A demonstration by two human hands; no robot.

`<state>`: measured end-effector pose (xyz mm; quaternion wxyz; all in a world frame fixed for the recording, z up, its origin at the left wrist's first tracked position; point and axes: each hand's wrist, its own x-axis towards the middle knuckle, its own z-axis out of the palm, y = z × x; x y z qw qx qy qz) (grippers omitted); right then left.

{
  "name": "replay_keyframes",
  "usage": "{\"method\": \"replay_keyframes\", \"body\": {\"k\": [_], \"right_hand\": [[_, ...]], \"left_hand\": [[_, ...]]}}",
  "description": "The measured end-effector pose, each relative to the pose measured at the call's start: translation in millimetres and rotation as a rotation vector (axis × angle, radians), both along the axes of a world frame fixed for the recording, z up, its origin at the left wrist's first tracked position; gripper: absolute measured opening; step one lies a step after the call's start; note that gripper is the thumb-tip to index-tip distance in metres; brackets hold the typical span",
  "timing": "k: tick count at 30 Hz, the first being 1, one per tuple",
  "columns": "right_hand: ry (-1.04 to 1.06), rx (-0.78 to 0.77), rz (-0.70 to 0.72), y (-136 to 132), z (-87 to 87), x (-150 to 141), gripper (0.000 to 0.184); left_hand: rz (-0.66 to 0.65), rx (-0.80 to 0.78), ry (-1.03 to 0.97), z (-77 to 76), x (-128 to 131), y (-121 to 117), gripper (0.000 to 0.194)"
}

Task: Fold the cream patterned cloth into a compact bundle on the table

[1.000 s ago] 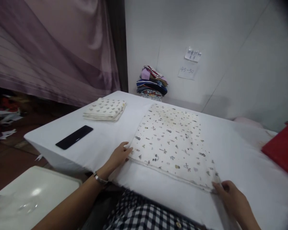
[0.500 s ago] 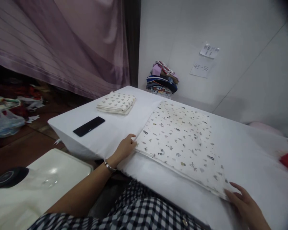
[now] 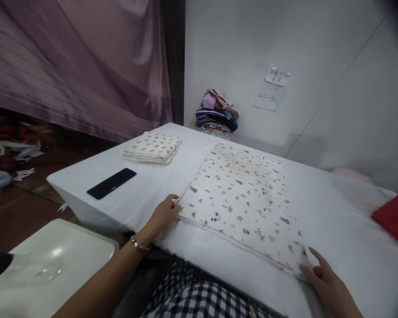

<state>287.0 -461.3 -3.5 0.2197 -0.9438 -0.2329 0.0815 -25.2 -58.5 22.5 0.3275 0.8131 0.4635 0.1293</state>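
Observation:
A white cloth [image 3: 235, 203] printed with small grey plants and figures lies flat on the white-covered table, folded into a layered rectangle. At its near left corner, my left hand [image 3: 166, 214] has thumb and fingers closed on the edge. My right hand [image 3: 328, 280] grips the near right corner, with the index finger raised along the side and the other fingertips at the edge. Beyond my left hand, a folded cream cloth [image 3: 152, 148] with a grey leaf-like print rests on the table. A black phone [image 3: 112, 183] lies in front of it.
The white table [image 3: 321, 212] runs to the wall, where a pile of folded fabrics [image 3: 216, 112] stands. A red object [image 3: 394, 218] sits at the right edge. Left of me is a pale glossy surface [image 3: 69, 251]. A pink curtain [image 3: 112, 57] hangs behind.
The view has shifted slightly right, so everything appears further left. Both hands stay at the same corners of the printed cloth, which lies as before.

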Motion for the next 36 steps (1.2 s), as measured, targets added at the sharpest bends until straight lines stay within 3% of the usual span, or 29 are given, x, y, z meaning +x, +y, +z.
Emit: {"method": "replay_keyframes", "body": {"k": [4, 8, 13, 15, 18, 22, 27, 36], "right_hand": [[0.099, -0.144, 0.025, 1.9, 11.1, -1.9, 0.070], [-0.171, -0.258, 0.078, 0.3, 15.4, -6.5, 0.061], [-0.486, -0.060, 0.321, 9.3, 16.1, -19.2, 0.049], [-0.497, 0.025, 0.409, 18.6, 17.3, -27.4, 0.043], [-0.438, 0.084, 0.521, 35.5, 20.0, -41.5, 0.039], [-0.347, 0.130, 0.633, 59.9, 23.8, -58.7, 0.032], [-0.406, 0.259, 0.765, 91.0, 26.1, -71.9, 0.024], [-0.421, 0.179, 0.840, 119.5, 18.6, -76.8, 0.021]], "left_hand": [[-0.034, -0.010, 0.031, 2.5, 1.4, 1.3, 0.033], [-0.037, 0.079, 0.091, 5.4, 2.0, -3.1, 0.035], [-0.020, 0.294, 0.004, 4.9, -2.8, -8.4, 0.031], [-0.115, 0.392, -0.103, 4.7, -4.0, -11.5, 0.023], [-0.389, 0.485, -0.214, 4.4, -1.3, -19.8, 0.016], [-0.657, 0.498, -0.190, 3.5, 10.8, -34.4, 0.015], [-0.754, 0.472, -0.138, 0.1, 31.8, -46.2, 0.019], [-0.828, 0.473, -0.152, -8.0, 53.2, -52.2, 0.024]]}}
